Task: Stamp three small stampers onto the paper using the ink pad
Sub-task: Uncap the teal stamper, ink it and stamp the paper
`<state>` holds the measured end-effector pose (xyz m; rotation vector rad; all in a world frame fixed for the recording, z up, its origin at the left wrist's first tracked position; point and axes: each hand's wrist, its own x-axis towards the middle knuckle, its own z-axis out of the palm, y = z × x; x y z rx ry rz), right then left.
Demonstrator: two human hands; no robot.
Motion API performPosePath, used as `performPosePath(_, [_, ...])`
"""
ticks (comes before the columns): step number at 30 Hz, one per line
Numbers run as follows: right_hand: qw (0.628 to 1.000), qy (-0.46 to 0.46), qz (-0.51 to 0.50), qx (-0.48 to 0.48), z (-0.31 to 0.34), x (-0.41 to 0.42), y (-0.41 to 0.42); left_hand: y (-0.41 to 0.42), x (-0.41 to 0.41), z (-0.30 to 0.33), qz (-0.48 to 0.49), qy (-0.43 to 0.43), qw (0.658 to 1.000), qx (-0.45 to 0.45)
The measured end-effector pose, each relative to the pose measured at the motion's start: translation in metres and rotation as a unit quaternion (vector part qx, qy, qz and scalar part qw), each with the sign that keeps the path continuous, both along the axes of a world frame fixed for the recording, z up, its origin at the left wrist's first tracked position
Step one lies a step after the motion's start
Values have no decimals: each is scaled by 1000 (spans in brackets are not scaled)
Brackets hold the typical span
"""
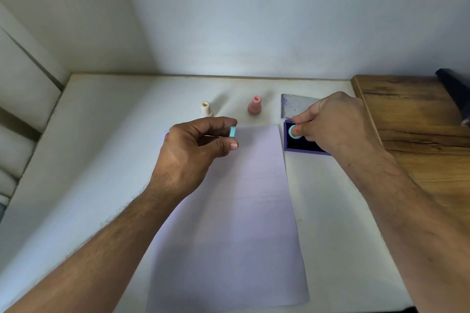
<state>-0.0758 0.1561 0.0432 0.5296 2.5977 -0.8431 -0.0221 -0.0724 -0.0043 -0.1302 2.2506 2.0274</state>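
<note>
Cream stamper, pink stamper behind paper, lid beyond ink pad

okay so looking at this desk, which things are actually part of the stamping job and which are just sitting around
Part of the job:
- teal stamper in the right hand, on the ink pad
- teal cap in the left hand
- pink stamper
- cream stamper
- paper
- ink pad lid

Just lying about:
- dark object on the wooden surface
</note>
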Motion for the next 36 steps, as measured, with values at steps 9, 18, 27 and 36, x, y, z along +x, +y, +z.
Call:
performPosePath(9, [994, 90, -9, 69, -6, 8, -8, -4, 3, 9, 1, 3, 1000, -1])
performPosePath(18, [980, 171, 38, 93, -12, 13, -6, -42, 2, 19, 48, 19, 999, -18])
performPosePath(27, [907, 136, -80, -391, 2, 21, -82, -73, 3, 20, 75, 1, 995, -59])
performPosePath(36, [724, -24, -148, -673, -22, 32, -122, -99, 6, 6, 61, -81, 990, -93])
